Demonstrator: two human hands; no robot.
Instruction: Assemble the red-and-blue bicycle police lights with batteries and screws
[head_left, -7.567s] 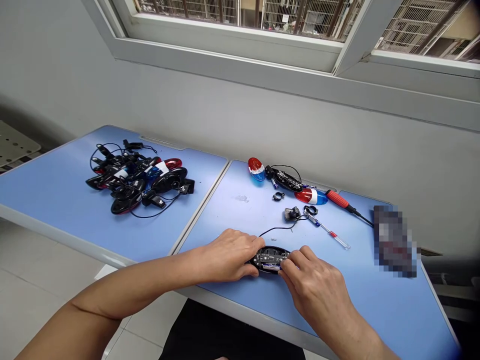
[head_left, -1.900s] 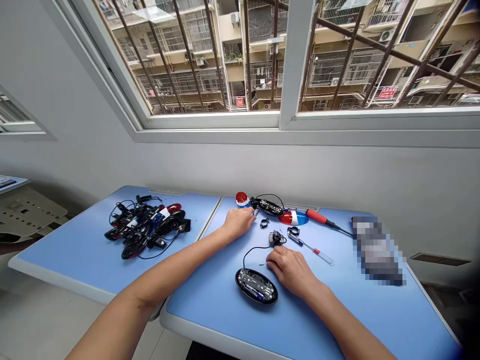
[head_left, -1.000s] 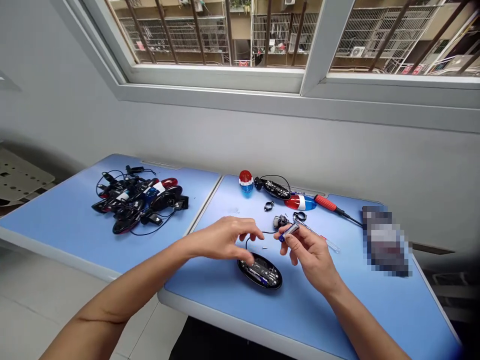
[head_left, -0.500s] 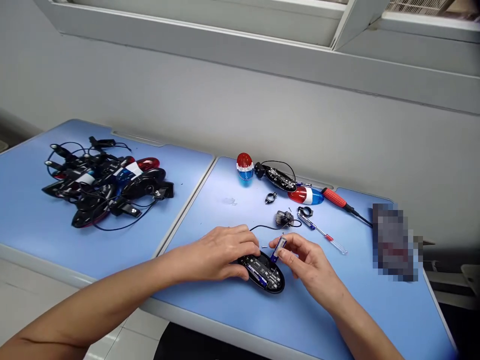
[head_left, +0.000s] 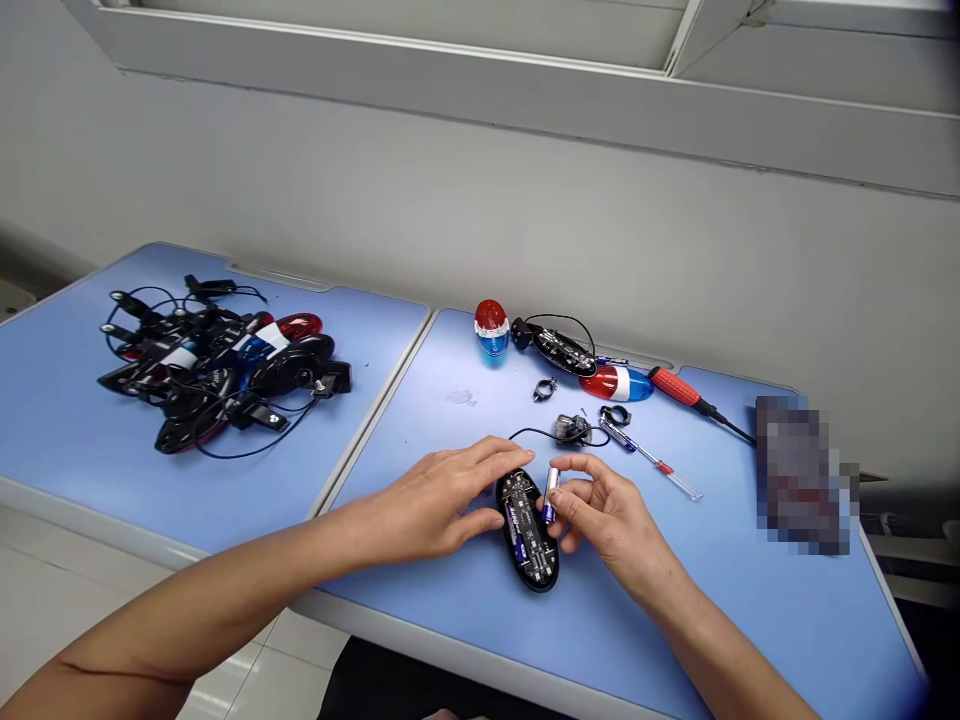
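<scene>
Left hand: my left hand (head_left: 439, 500) lies flat, fingers spread against the black oval housing (head_left: 529, 528) on the blue tabletop (head_left: 675, 590)
Right hand: my right hand (head_left: 604, 515) fingers pinch a battery (head_left: 551, 493) upright at the housing's right edge
Beyond: small screwdriver (head_left: 651, 458); red-handled screwdriver (head_left: 686, 390); red-and-blue lamp covers (head_left: 491, 327)
Far left: tangled pile of lamps (head_left: 217, 362)

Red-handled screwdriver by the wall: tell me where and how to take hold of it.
Grip the red-handled screwdriver by its thick red handle, coming from above. It lies flat on the blue table, handle clear on top, thin dark shaft pointing right toward the blurred object.
</scene>
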